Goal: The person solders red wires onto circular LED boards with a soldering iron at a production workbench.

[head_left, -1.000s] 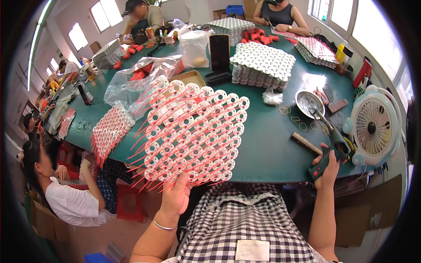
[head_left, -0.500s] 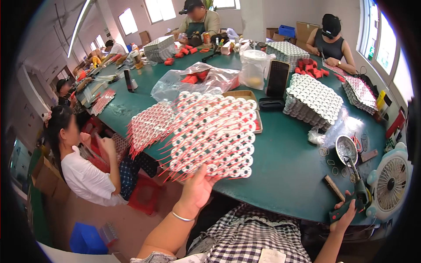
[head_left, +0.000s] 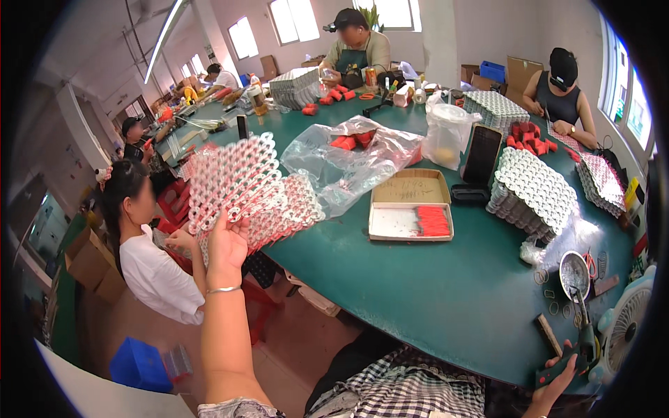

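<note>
My left hand (head_left: 228,249) pinches the near edge of a panel of joined white rings (head_left: 233,174) with thin red strips, held tilted at the left. Just beyond and partly under it, a similar ringed panel with red strips (head_left: 303,205) rests at the table edge. At the lower right, my right hand (head_left: 559,380) is wrapped round the dark handle of a tool with a red button (head_left: 547,377); the tool's working end cannot be made out. A wooden-handled tool (head_left: 548,334) and a metal ladle-like pan (head_left: 574,272) lie close to that hand.
On the green table (head_left: 390,299) stand an open carton with red strips (head_left: 411,184), a plastic bag (head_left: 348,164), a phone (head_left: 481,153) and stacked ring panels (head_left: 533,191). A fan (head_left: 631,320) stands at right. A person in white (head_left: 157,265) sits left; others work around the table.
My left hand has carried the ringed panel leftward over the other panel, uncovering the carton with red strips. The view has shifted too. My right hand still grips its tool.
</note>
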Motion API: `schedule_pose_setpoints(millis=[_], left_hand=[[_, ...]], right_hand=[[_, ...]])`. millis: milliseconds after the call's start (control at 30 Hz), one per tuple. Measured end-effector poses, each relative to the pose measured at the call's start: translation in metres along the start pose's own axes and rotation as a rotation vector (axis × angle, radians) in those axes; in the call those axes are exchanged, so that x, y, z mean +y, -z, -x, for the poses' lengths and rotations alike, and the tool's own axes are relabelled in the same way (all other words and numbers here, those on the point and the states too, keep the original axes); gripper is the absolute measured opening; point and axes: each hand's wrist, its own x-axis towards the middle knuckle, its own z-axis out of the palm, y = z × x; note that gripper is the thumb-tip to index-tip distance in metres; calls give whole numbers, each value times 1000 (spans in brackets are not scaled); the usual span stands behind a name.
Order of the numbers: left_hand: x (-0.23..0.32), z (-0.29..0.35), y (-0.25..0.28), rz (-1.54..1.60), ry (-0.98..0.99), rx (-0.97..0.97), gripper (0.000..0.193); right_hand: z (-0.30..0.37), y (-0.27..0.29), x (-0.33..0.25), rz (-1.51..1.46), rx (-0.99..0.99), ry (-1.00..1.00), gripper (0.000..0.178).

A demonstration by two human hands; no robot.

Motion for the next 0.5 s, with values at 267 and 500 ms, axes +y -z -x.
schedule_pose_setpoints(millis=[267, 500], left_hand=[[-67, -68, 50, 113, 223, 166, 20], [-82, -68, 36, 55, 186, 200, 21]], right_hand=[[-1, 6, -7, 82, -63, -113, 38], [5, -12, -14, 168, 54, -129, 40]])
